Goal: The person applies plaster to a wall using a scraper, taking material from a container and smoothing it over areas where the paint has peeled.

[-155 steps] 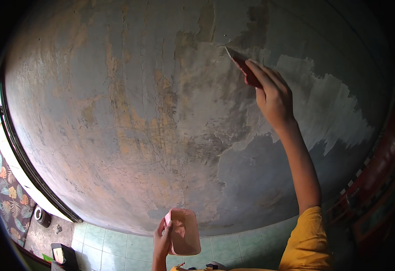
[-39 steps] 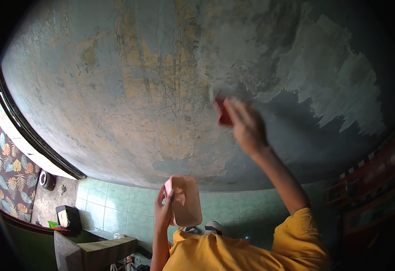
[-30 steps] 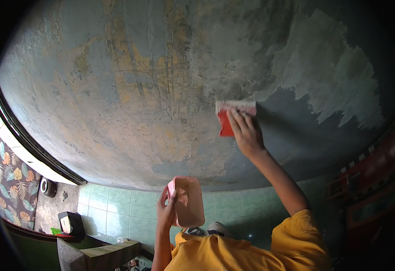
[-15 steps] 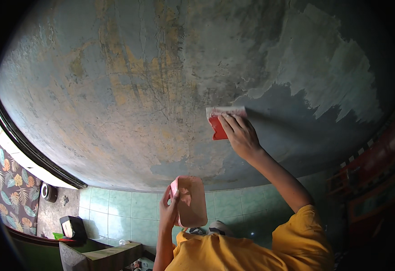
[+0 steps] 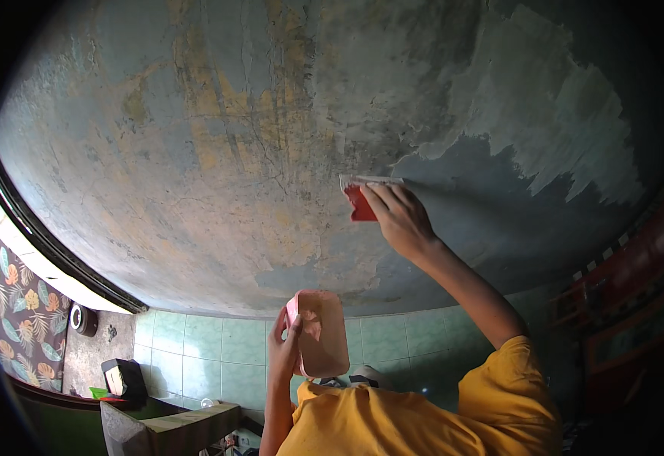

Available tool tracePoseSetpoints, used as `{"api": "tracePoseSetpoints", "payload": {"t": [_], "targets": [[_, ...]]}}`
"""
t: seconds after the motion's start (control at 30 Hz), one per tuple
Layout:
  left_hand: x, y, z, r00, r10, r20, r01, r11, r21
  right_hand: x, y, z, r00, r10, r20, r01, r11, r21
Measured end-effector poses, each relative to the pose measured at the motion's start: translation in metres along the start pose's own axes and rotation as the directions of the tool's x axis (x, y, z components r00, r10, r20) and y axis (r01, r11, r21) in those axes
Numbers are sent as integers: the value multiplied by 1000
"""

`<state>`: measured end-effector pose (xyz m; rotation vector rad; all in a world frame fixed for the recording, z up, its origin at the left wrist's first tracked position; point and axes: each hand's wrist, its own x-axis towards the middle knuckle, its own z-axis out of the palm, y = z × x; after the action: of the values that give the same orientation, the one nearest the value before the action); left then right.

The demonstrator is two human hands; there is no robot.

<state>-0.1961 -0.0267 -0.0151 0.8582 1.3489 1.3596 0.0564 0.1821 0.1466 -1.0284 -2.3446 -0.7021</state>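
Note:
My right hand (image 5: 402, 218) grips a red putty scraper (image 5: 361, 204) whose wide pale blade edge lies against the wall (image 5: 218, 159). The fingers press flat over the scraper's face. Grey, ochre and darker patches mottle the wall, with a lighter ragged-edged coat at the upper right. Low in front of my body, my left hand (image 5: 285, 342) holds a pink rectangular tub (image 5: 324, 342) by its left side, thumb over the rim. A smear of pale putty-like paste (image 5: 310, 323) sticks to the inside of the tub.
Green floor tiles (image 5: 202, 349) run along the wall's foot. At lower left stand a grey-and-green piece of furniture (image 5: 172, 429) and a black box-like thing (image 5: 123, 378). A dark-framed doorway edge (image 5: 58, 258) and a leaf-patterned mat (image 5: 24, 311) lie at left. Reddish furniture (image 5: 621, 266) is at right.
The scraper in my right hand has shifted slightly up and left along the wall, its blade now seen more edge-on. The tub in my left hand has risen a little in the picture.

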Motion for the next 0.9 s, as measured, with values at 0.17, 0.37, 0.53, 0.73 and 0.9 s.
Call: {"api": "tracePoseSetpoints", "payload": {"t": [0.17,0.37,0.53,0.73,0.9], "targets": [[-2,-3,-2,1000,-27,-13,26,999,-43,82,31,-72,920,-2,-392,-9,1000,-25],[3,-6,-3,999,35,22,-36,999,37,6,-1,20,983,-101,-154,79,986,-145],[2,-5,-5,1000,5,-3,-5,999,33,21,0,4,976,-132,-173,128,991,-33],[1,-15,-5,1000,13,4,-13,1000,2,114,-3,-42,907,-131,-400,24,965,-260],[-4,-15,-16,998,-2,-60,-4,995,-101,10,-45,47,981,-177,-85,167,980,-111]]}}
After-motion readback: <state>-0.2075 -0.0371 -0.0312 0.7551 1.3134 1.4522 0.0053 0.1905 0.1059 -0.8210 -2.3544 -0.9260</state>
